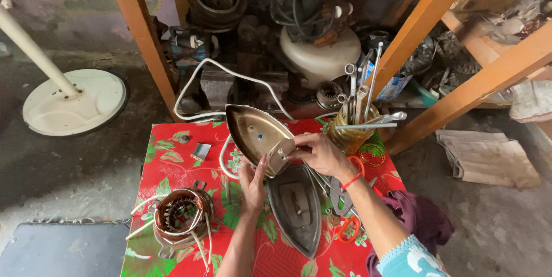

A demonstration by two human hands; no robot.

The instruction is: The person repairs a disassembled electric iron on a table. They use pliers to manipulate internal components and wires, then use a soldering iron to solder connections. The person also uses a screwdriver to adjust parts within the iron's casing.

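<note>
The right hand (pixel 319 153) covers the iron cover (pixel 259 133) rear edge; orange-handled scissors (pixel 348 228) at lower right seem partly hidden by the forearm.

Single view only: head-worn camera, looks steeply down from above person's own arms. Close range; forearms enter frame from 6 o'clock. Small counter (pixel 172 168) with red floral cloth fills lower centre. Camera faces toward wooden shelving frame (pixel 428 18) at 12 o'clock to 2 o'clock. Concrete floor (pixel 80 168) visible at 9 o'clock and 3 o'clock. No second view, so no overlap.
</note>
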